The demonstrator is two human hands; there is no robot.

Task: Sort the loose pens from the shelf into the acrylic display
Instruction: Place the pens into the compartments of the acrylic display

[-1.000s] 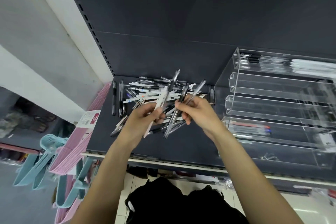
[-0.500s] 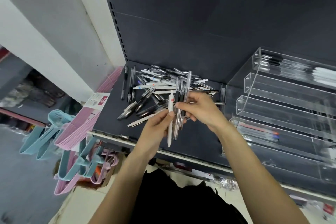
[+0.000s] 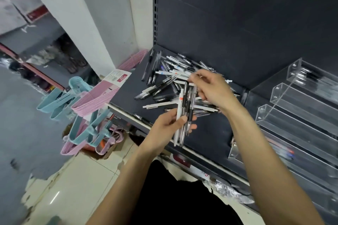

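at the far left of the frame a grey floor and blurred red-trimmed racks recede past a pale pillar (image 3: 102, 14). lower left, pale floor tiles (image 3: 76, 184) lie under a bunch of blue and pink hangers (image 3: 86, 115); a pink pack with a white and red label (image 3: 117, 78) leans beside them, its print too blurred to read. in the centre a dark shelf (image 3: 128, 93) with a dark back panel holds the loose pens (image 3: 170, 75) in a scattered heap. just below it, the left hand (image 3: 168, 126) grips a small bundle of pens (image 3: 184, 111), one white and the others clear with black grips, held upright. the right hand (image 3: 212, 89) hovers over the heap, fingers curled; i cannot tell what it grips. at the right, the acrylic display (image 3: 296, 115) steps in clear tiers, a few pens inside.
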